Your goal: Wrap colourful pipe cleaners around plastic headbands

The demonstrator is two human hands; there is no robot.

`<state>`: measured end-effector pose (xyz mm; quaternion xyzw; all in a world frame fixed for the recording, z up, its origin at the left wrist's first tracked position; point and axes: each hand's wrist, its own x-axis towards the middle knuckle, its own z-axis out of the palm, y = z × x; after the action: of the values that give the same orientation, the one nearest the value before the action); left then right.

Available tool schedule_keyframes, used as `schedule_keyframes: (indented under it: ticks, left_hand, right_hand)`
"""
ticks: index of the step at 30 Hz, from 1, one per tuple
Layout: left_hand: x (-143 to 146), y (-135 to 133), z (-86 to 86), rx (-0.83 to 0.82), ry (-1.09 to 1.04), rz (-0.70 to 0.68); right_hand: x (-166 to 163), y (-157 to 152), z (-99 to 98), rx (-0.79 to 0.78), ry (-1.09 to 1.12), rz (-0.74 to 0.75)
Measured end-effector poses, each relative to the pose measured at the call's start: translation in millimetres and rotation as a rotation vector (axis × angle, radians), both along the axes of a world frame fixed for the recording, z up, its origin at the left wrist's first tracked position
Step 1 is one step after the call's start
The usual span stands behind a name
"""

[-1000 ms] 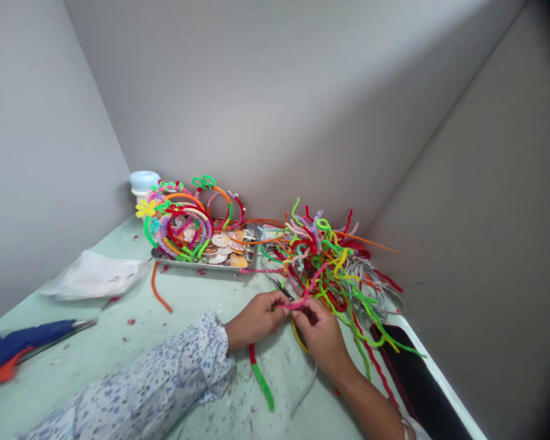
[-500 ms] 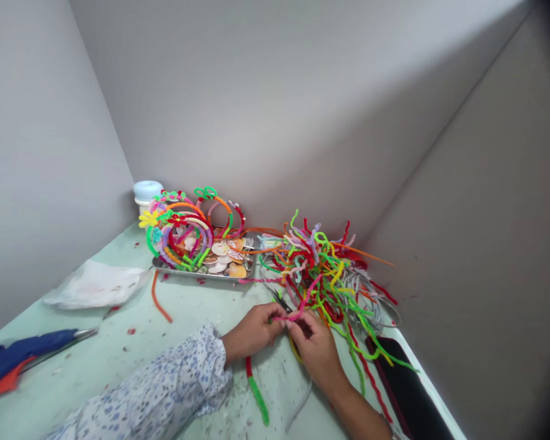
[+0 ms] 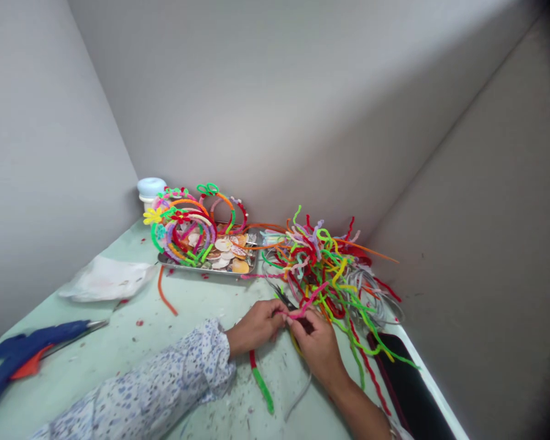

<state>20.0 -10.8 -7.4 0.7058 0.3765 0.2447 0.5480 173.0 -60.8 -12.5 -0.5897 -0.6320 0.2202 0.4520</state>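
Both hands meet over the near middle of the table, fingertips nearly touching. Between them runs a pink pipe cleaner (image 3: 312, 299), its free end pointing up and to the right. My left hand (image 3: 256, 327) pinches it from the left, and my right hand (image 3: 319, 342) pinches it from the right. Below my left hand a red and green wrapped piece (image 3: 262, 389) sticks out; its upper part is hidden behind the hand. Dark scissors (image 3: 282, 294) lie just beyond the fingers. A thin grey strand (image 3: 299, 400) curves out beneath my right hand.
A tangled heap of coloured pipe cleaners (image 3: 334, 269) spreads at the right, beside a black flat object (image 3: 410, 379). Wrapped headbands (image 3: 183, 235) stand on a metal tray (image 3: 206, 269) of shell-like pieces. At left lie a blue glue gun (image 3: 41, 345) and a white plastic bag (image 3: 107, 278).
The view has shifted slightly, bringing more of the glue gun into sight. Both hands keep their pinch on the pink pipe cleaner, with only small finger movement.
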Motion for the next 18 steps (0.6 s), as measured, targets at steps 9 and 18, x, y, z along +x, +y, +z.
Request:
schedule_keyframes:
  ticks: [9,18]
  left_hand:
    - [0.4,-0.1,-2.4,-0.001,0.007,-0.001]
    - [-1.1,-1.6,1.5,-0.049,0.018,-0.006]
  right_hand:
    - [-0.4,-1.0,0.0,0.051,-0.019,0.001]
    - [-0.5,-2.0,1.5,0.087,-0.074,0.023]
